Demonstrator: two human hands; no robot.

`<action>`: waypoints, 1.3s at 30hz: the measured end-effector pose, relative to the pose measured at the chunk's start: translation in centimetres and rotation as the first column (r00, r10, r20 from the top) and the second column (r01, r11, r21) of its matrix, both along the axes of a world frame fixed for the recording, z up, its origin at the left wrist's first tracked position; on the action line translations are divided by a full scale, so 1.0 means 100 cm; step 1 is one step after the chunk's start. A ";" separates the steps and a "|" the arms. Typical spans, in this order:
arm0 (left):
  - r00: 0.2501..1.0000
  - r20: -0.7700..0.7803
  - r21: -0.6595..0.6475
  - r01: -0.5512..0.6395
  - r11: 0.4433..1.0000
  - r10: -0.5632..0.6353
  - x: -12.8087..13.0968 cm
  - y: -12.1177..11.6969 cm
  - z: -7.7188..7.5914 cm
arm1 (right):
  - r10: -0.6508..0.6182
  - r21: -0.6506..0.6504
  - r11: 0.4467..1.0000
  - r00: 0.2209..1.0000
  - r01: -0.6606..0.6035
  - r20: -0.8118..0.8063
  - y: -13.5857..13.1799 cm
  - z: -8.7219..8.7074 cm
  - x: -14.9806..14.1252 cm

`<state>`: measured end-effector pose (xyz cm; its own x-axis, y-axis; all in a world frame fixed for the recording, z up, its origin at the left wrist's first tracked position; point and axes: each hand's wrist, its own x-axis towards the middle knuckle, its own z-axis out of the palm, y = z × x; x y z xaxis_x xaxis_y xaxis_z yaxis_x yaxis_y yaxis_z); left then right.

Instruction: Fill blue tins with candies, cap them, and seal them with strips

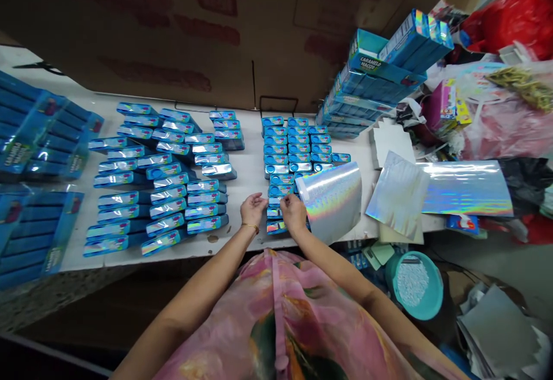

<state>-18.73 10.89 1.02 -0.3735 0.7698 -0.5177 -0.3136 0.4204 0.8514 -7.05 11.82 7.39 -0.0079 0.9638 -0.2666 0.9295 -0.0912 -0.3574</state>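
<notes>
Both my hands reach over the near edge of a white table (216,247). My left hand (253,208) has its fingers spread just left of a column of small blue boxes with holographic tops (276,190). It holds nothing I can see. My right hand (294,213) rests its fingertips at that column, against the edge of a curled holographic sheet (332,201). Whether it pinches anything is hidden. Rows of the same boxes (164,196) cover the table to the left. A gold bangle (250,228) circles my left wrist.
Blue cartons marked "Caramelo Macizo" (380,69) stack at the back right, with more (38,132) at far left. Further holographic sheets (466,187) lie right. A cardboard wall (129,23) stands behind. Below right sit a teal tub of white beads (413,285) and plastic bags (510,17) above.
</notes>
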 end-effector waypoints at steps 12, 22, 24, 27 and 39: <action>0.756 -0.616 0.096 0.351 0.931 -0.221 -0.001 0.014 0.039 | 0.467 -0.169 0.883 0.857 -0.438 0.218 -0.004 0.024 0.026; 0.217 -0.829 -0.309 0.591 0.745 -0.516 0.065 0.088 0.054 | 0.430 0.192 0.873 0.893 -0.448 0.132 0.085 0.023 0.093; 0.245 -0.834 -0.301 0.549 0.780 -0.495 0.070 0.089 0.050 | 0.530 0.138 0.820 0.827 -0.556 0.185 0.095 0.012 0.093; 0.299 -0.840 -0.272 0.490 0.828 -0.453 0.074 0.087 0.048 | 0.613 0.110 0.755 0.756 -0.646 0.231 0.097 -0.001 0.094; 0.390 -0.831 -0.217 0.427 0.878 -0.395 0.080 0.090 0.050 | 0.350 0.303 0.906 0.925 -0.294 -0.149 0.051 0.076 0.121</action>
